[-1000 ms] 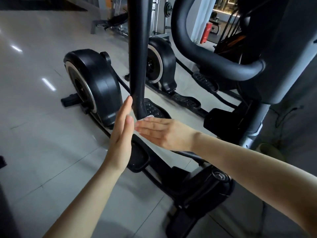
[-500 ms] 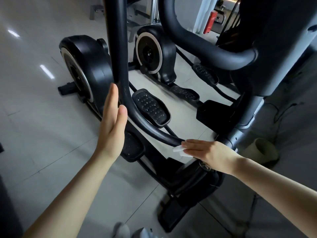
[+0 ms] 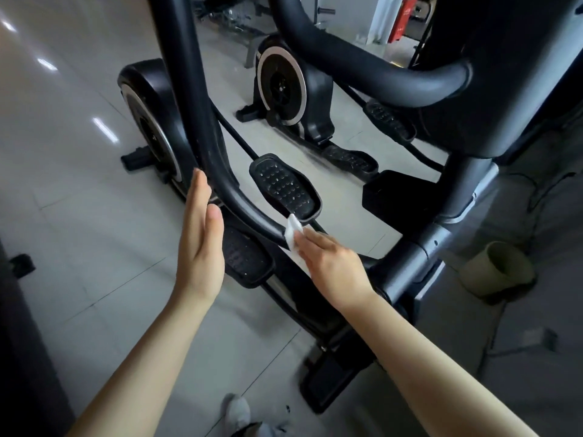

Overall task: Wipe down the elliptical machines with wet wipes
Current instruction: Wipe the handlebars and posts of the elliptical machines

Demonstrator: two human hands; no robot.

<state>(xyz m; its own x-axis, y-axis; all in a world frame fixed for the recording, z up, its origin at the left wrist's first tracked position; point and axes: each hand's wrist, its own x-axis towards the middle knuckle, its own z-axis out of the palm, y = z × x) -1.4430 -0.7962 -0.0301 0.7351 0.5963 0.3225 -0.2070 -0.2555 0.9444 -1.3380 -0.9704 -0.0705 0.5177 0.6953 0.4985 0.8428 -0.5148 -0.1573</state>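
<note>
The right hand (image 3: 334,266) is pressing a white wet wipe (image 3: 294,234) against the lower bend of the near elliptical's black swing arm (image 3: 202,121), where the tube is curving toward the machine's grey front post (image 3: 407,266). The fingers are lying fairly straight over the wipe, and part of it is sticking out past the fingertips onto the tube. The left hand (image 3: 198,244) is standing flat and released beside the same tube higher up, fingers together and straight, thumb side toward the bar; whether the palm is actually touching the bar cannot be told. It is holding nothing.

A studded black pedal (image 3: 284,187) is sitting just behind the wipe, and a second pedal (image 3: 246,257) is lying lower, between the two hands. The near machine's flywheel housing (image 3: 148,121) is standing at the far left end of its frame on the pale tiled floor (image 3: 79,216). A second elliptical's flywheel (image 3: 284,86) is standing beyond it. A thick padded handlebar (image 3: 378,67) is arching across the upper right. A pale green bin (image 3: 498,269) is sitting on the floor by the right edge, and a grey shoe (image 3: 238,411) is showing at the bottom edge.
</note>
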